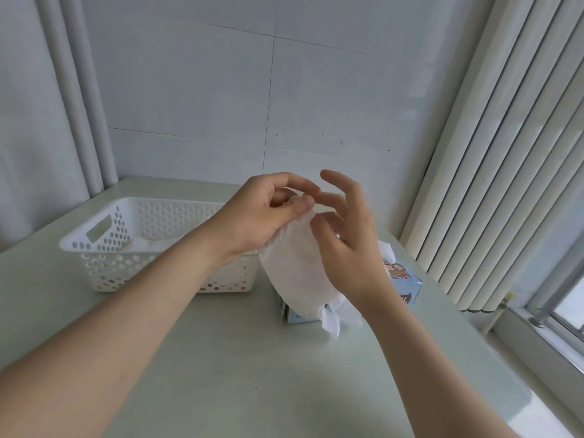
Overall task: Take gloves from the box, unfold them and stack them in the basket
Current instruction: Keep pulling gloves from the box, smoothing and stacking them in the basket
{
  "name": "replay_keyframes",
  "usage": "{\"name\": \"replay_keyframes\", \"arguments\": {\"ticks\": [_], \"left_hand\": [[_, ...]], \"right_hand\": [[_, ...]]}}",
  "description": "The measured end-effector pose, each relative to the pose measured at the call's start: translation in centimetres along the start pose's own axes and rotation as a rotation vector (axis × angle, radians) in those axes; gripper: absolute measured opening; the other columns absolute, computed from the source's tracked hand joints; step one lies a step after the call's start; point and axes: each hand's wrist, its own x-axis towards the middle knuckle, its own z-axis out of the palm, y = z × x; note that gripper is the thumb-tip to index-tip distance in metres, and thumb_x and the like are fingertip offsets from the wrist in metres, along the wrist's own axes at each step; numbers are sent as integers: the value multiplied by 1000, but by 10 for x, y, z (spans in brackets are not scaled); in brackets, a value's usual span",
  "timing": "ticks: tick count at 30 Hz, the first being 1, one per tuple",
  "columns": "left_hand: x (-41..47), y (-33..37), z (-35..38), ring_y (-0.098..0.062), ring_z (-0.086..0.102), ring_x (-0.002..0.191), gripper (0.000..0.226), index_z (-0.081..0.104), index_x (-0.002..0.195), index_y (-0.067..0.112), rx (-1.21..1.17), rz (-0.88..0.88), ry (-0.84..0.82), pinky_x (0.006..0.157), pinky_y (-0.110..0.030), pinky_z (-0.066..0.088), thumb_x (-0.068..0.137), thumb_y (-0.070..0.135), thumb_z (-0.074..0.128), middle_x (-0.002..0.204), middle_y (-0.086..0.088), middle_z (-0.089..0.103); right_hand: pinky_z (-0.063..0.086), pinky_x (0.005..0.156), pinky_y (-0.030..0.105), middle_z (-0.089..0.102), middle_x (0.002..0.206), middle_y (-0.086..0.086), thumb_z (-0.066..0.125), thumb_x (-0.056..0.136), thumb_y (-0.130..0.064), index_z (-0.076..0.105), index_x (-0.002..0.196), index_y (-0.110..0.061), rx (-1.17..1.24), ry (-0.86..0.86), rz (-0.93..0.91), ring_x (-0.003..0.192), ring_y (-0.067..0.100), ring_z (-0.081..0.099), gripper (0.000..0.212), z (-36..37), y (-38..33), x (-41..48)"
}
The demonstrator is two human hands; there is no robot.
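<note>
The left hand (271, 213) pinches the top edge of a white glove (294, 267) between thumb and fingertips and holds it in the air, so that the folded sheet hangs free and can be opened. The right hand (350, 245) is at the same edge from the right, fingers spread and thumb against the glove, probably to peel the layers apart; whether it really pinches cannot be told. The glove looks thin, soft and matt, almost like tissue, with a rounded fold and a crumpled lower tip.

It hangs right over the box (406, 281), a light blue carton with cartoon print, where another white tuft (386, 251) sticks out at the top, ready for the next pull. The basket (104, 248) stands just left of the box, close for a short carry. It is white stiff plastic with round holes and a handle slot, and white sheets (151, 243) already lie inside. Both stand on the pale smooth surface (252, 358)
</note>
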Motion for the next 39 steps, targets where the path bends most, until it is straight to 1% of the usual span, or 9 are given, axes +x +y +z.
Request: {"name": "replay_keyframes", "arguments": {"ticks": [4,10,16,21,23,29,32,36,39], "left_hand": [[2,-1,-7,-22,77,100,19,73,122,24,65,33,19,96,-42,60,105,22,64,102,-3,80],[8,-6,-10,0,72,95,10,79,106,22,327,191,230,88,-18,54,101,18,71,98,13,78],[8,-8,-15,-11,52,56,9,75,104,17,493,354,360,60,-15,40,104,18,66,93,12,71],[8,-6,-29,8,56,68,9,74,104,11,587,425,420,66,-6,35,104,13,65,92,12,70],[9,-9,-38,9,56,69,10,74,104,12,593,424,449,66,-5,35,104,14,65,91,12,70],[11,-20,-73,-3,54,57,10,74,103,18,554,327,564,61,-11,38,104,18,64,93,16,70],[12,-24,-91,-1,63,79,11,74,100,20,542,283,627,68,-20,49,104,17,64,96,16,73],[10,-30,-109,7,63,86,12,74,98,21,568,171,652,76,-17,50,102,15,64,90,18,71],[7,-40,-125,-6,65,87,12,75,99,20,636,63,683,79,-24,50,102,16,64,90,8,72]], "right_hand": [[55,75,28,78,93,-3,63,96,-11,58,135,-31,-26,51,89,80,13,70,44,-2,3,4],[56,76,29,71,65,-6,71,89,-24,77,89,-28,-320,48,118,67,11,68,7,1,0,3],[56,73,36,67,62,-5,61,75,-38,70,70,-23,-381,80,123,66,18,63,19,1,-4,9],[53,81,41,54,54,2,53,72,-42,64,62,-22,-453,26,122,62,26,52,25,7,-4,23],[52,85,41,60,61,3,55,74,-42,62,62,-17,-435,15,116,69,26,57,29,13,-3,27],[59,66,36,76,80,-1,73,91,-32,72,88,-21,-119,16,269,75,17,71,11,36,-1,45],[63,67,39,79,85,-2,72,95,-33,71,96,-25,30,42,375,77,20,75,9,49,-1,54],[61,67,36,76,97,1,66,98,-27,71,101,-25,-28,49,345,83,21,73,6,71,1,72],[52,63,31,70,94,3,63,103,-25,69,107,-19,-212,-43,231,81,19,66,10,88,4,87]]}}
